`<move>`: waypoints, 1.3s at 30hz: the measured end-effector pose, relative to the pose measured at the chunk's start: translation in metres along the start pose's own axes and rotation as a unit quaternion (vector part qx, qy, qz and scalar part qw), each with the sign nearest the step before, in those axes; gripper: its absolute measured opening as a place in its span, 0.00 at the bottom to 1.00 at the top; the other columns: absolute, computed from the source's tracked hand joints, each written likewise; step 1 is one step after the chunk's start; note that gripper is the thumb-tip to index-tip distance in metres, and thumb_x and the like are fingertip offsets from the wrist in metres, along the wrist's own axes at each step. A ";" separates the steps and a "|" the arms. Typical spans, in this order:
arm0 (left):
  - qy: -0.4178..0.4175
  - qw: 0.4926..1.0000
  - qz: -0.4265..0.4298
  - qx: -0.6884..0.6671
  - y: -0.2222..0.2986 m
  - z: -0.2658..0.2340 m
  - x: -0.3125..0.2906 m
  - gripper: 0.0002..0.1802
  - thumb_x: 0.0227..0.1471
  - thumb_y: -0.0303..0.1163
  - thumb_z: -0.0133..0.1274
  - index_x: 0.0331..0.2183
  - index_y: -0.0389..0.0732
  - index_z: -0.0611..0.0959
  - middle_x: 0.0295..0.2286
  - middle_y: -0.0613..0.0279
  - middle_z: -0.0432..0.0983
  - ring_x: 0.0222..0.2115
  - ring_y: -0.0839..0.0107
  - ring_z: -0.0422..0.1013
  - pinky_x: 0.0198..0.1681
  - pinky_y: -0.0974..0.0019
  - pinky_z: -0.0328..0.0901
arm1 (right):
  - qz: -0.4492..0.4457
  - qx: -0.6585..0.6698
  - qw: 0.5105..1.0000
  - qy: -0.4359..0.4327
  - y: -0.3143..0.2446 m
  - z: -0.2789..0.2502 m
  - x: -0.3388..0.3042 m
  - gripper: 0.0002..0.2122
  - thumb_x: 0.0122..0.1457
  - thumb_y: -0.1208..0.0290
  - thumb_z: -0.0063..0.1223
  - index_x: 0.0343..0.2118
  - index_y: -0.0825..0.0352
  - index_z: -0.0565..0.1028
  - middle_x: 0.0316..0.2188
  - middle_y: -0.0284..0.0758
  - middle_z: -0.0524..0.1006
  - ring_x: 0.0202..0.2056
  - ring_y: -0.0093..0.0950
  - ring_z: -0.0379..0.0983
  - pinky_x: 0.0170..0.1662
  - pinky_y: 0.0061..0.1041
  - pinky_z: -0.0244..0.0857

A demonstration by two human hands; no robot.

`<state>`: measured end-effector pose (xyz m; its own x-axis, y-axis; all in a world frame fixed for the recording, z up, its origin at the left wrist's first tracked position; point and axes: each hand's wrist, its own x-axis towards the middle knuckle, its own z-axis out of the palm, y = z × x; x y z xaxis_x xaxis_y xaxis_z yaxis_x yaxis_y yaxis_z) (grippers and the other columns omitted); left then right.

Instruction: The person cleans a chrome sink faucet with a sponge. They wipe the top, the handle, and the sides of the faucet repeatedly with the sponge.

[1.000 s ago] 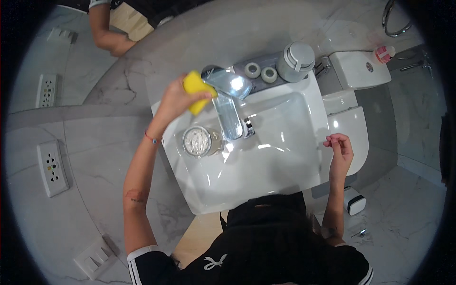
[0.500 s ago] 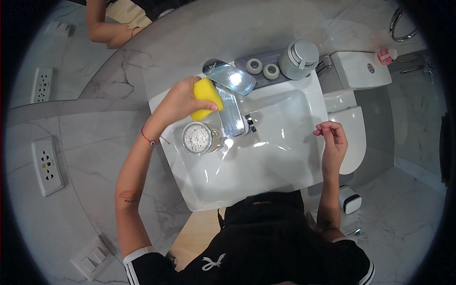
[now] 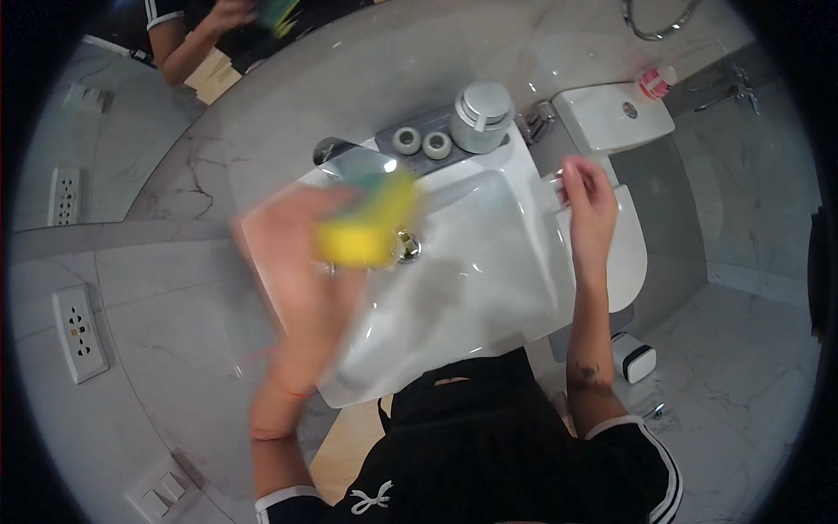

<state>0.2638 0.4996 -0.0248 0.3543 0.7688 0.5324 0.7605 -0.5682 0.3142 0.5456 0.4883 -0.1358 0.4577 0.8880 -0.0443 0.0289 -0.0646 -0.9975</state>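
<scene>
My left hand point(image 3: 301, 249), blurred by motion, is closed around a sponge point(image 3: 358, 243) with a yellow body and a green side. The hand and sponge are raised over the left part of the white washbasin point(image 3: 489, 288). Behind them, the chrome faucet point(image 3: 362, 164) is largely covered. The glass jar at the basin's left is hidden behind my left hand and wrist. My right hand point(image 3: 591, 205) is lifted beyond the basin's right edge, in front of the toilet, its fingers loosely bent and nothing seen in them.
A grey tray point(image 3: 388, 140) behind the basin bears two small round grey holders point(image 3: 436, 145) and a silver pump dispenser point(image 3: 483, 118). The white toilet point(image 3: 615, 244) stands at the right, with a pink-and-white container point(image 3: 655, 83) on its tank. A socket plate point(image 3: 80, 334) is on the left.
My left hand has brought the sponge from beside the faucet up toward me, now covering the glass jar. The whole view has shifted, and my right hand stays loosely bent.
</scene>
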 end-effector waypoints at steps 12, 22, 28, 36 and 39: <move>0.110 0.993 -0.042 0.023 0.014 0.186 -0.018 0.17 0.36 0.16 0.55 0.34 0.40 0.79 0.34 0.62 0.68 0.41 0.59 0.61 0.45 0.59 0.62 | 0.047 -0.068 0.967 -0.240 0.022 0.086 0.121 0.30 0.47 0.51 0.61 0.45 0.75 0.72 0.39 0.45 0.76 0.41 0.29 0.73 0.43 0.25 0.65; 0.111 0.993 -0.028 0.014 0.014 0.187 -0.010 0.18 0.35 0.16 0.55 0.33 0.40 0.79 0.34 0.62 0.68 0.40 0.60 0.61 0.44 0.60 0.61 | -0.028 -0.083 0.975 -0.206 0.027 0.082 0.119 0.25 0.49 0.53 0.60 0.41 0.72 0.75 0.31 0.36 0.77 0.31 0.20 0.71 0.35 0.19 0.64; 0.106 0.994 -0.039 0.007 0.010 0.182 -0.017 0.22 0.32 0.14 0.54 0.35 0.41 0.79 0.36 0.62 0.68 0.41 0.58 0.60 0.45 0.59 0.60 | -0.010 -0.131 0.967 -0.219 0.018 0.085 0.118 0.25 0.52 0.51 0.56 0.43 0.70 0.75 0.31 0.33 0.77 0.30 0.18 0.70 0.33 0.17 0.63; 0.164 0.982 -0.092 -0.017 0.030 0.072 -0.033 0.21 0.33 0.17 0.59 0.35 0.41 0.79 0.37 0.61 0.69 0.43 0.60 0.63 0.49 0.62 0.58 | 0.006 0.074 0.991 -0.115 0.038 0.066 0.113 0.25 0.62 0.52 0.40 0.50 0.70 0.68 0.45 0.39 0.72 0.47 0.26 0.67 0.50 0.24 0.58; 0.211 0.972 -0.086 -0.059 0.002 0.014 -0.040 0.20 0.36 0.22 0.63 0.36 0.39 0.78 0.38 0.57 0.70 0.41 0.65 0.67 0.46 0.65 0.62 | 0.035 0.161 0.985 -0.049 0.049 0.034 0.093 0.24 0.63 0.53 0.38 0.49 0.72 0.67 0.42 0.41 0.73 0.43 0.28 0.70 0.49 0.26 0.62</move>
<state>0.2589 0.4719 -0.0560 -0.0462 0.6812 0.7306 0.7129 -0.4898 0.5018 0.5589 0.5830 -0.1911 0.3592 0.9275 -0.1035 -0.2902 0.0056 -0.9570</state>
